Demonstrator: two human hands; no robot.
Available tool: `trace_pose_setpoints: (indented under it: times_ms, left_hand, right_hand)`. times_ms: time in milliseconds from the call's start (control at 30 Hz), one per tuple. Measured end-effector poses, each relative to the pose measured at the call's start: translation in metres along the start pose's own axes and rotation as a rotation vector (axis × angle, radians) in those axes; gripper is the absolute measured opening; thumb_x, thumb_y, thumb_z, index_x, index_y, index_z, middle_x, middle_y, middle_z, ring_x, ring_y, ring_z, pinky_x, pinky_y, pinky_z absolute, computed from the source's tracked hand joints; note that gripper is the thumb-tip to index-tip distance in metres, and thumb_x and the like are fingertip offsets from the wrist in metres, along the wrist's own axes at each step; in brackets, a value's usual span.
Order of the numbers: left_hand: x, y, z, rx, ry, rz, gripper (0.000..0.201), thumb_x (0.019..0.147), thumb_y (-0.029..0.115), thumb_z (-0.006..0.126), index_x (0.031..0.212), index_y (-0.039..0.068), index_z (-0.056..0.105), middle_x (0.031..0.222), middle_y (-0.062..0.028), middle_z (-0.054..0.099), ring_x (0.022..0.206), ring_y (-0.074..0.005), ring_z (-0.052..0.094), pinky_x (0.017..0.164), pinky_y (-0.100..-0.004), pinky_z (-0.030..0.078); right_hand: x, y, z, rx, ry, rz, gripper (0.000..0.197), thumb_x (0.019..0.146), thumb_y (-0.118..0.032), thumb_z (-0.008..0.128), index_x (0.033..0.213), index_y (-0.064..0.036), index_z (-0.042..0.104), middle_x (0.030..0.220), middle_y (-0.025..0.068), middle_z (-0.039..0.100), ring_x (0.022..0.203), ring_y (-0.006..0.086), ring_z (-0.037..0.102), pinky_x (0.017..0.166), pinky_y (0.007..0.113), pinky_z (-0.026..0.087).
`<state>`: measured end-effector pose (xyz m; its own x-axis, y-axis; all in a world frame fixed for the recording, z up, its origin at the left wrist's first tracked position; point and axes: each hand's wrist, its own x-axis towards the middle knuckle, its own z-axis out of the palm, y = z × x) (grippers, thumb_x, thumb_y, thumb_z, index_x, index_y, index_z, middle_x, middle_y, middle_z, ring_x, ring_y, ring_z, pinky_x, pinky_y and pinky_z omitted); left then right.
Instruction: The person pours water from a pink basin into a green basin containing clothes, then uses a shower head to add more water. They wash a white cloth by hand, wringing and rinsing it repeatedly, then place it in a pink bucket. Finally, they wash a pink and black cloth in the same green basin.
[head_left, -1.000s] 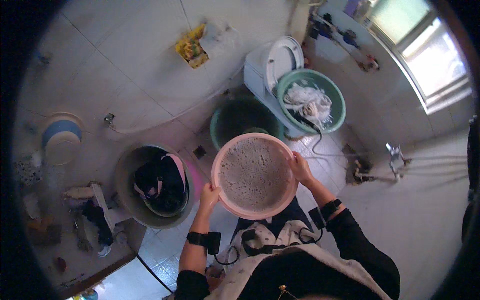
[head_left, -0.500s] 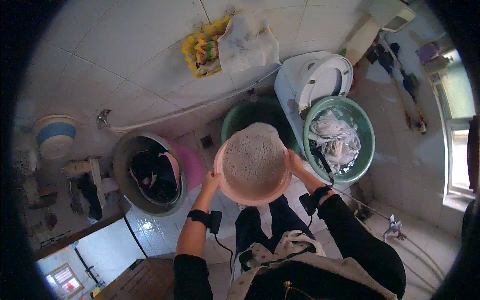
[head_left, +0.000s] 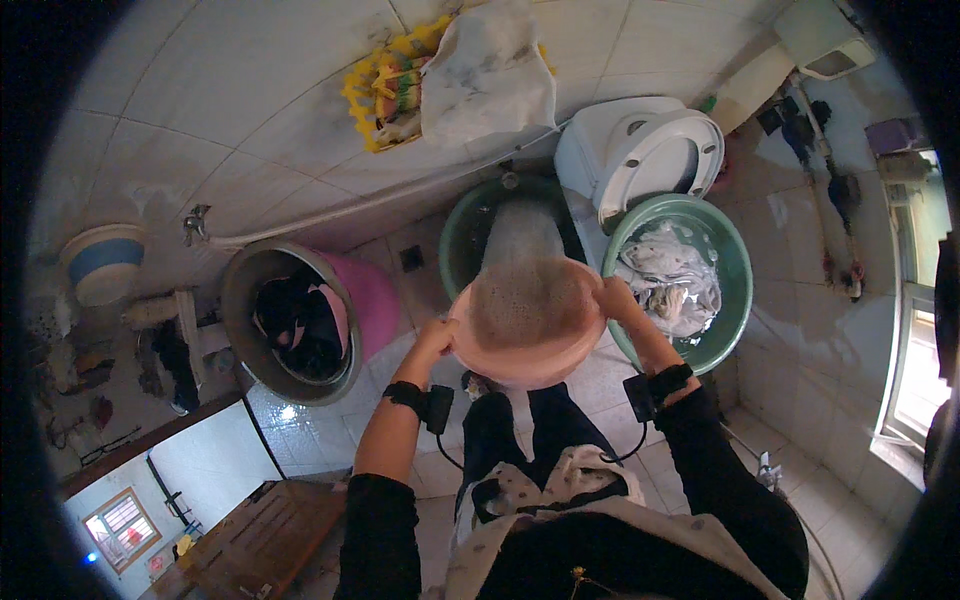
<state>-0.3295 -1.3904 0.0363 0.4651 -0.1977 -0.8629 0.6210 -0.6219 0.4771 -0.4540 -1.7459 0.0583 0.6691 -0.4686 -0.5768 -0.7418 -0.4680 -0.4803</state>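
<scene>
Forearms [head_left: 388, 437] outstretched, each grip [head_left: 433, 340] clasping tilted basin [head_left: 528, 359]

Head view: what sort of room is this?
Probably a bathroom, seemingly doubling as a laundry spot: there's a white toilet, a tap on the tiled wall, and a green basin holding wet-looking light cloth.

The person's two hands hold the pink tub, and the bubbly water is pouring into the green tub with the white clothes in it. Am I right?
Not quite: the bubbly water is pouring into the dark green tub left of the toilet, as the head view shows. The left hand and right hand do hold the pink tub.
</scene>
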Motion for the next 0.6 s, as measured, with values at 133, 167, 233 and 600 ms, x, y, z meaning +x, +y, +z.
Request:
trace_pose_setpoints:
  times_ms: [133, 167, 233, 600]
  left_hand:
    - [0.011, -0.001, 0.025, -0.158, -0.113, -0.062, 0.03, 0.092, 0.035, 0.056, 0.089, 0.006, 0.062, 0.071, -0.0017, 0.059, 0.056, -0.0154, 0.053, 0.047, -0.0317, 0.04]
    - [0.014, 0.0, 0.031, -0.166, -0.127, -0.054, 0.031, 0.093, 0.036, 0.054, 0.096, 0.006, 0.061, 0.078, -0.0031, 0.06, 0.063, -0.0159, 0.054, 0.052, -0.0319, 0.042]
    - [0.019, 0.003, 0.045, -0.172, -0.249, -0.076, 0.038, 0.095, 0.04, 0.05, 0.109, 0.006, 0.058, 0.09, -0.0059, 0.062, 0.077, -0.0169, 0.057, 0.061, -0.0323, 0.047]
    - [-0.009, 0.061, 0.04, -0.445, 0.084, 0.365, 0.033, 0.09, 0.028, 0.062, 0.115, 0.012, 0.047, 0.107, -0.0043, 0.055, 0.099, -0.0216, 0.056, 0.072, -0.0429, 0.054]
  right_hand:
    - [-0.027, -0.04, -0.053, 0.043, 0.091, -0.226, 0.043, 0.085, -0.033, 0.055, 0.097, 0.0077, 0.063, 0.09, 0.0314, 0.062, 0.091, 0.0494, 0.058, 0.076, 0.048, 0.048]
    - [-0.033, -0.051, -0.061, 0.015, 0.107, -0.246, 0.041, 0.086, -0.03, 0.054, 0.103, 0.0065, 0.061, 0.093, 0.0312, 0.062, 0.092, 0.0487, 0.058, 0.076, 0.047, 0.047]
    - [-0.048, -0.067, -0.072, -0.006, 0.172, -0.379, 0.041, 0.087, -0.025, 0.053, 0.116, 0.0042, 0.055, 0.098, 0.0309, 0.061, 0.094, 0.0474, 0.059, 0.078, 0.046, 0.047]
    - [-0.045, -0.029, -0.081, 0.396, 0.316, -0.559, 0.053, 0.091, -0.011, 0.054, 0.138, -0.0001, 0.034, 0.123, 0.0239, 0.054, 0.108, 0.0295, 0.056, 0.091, 0.037, 0.044]
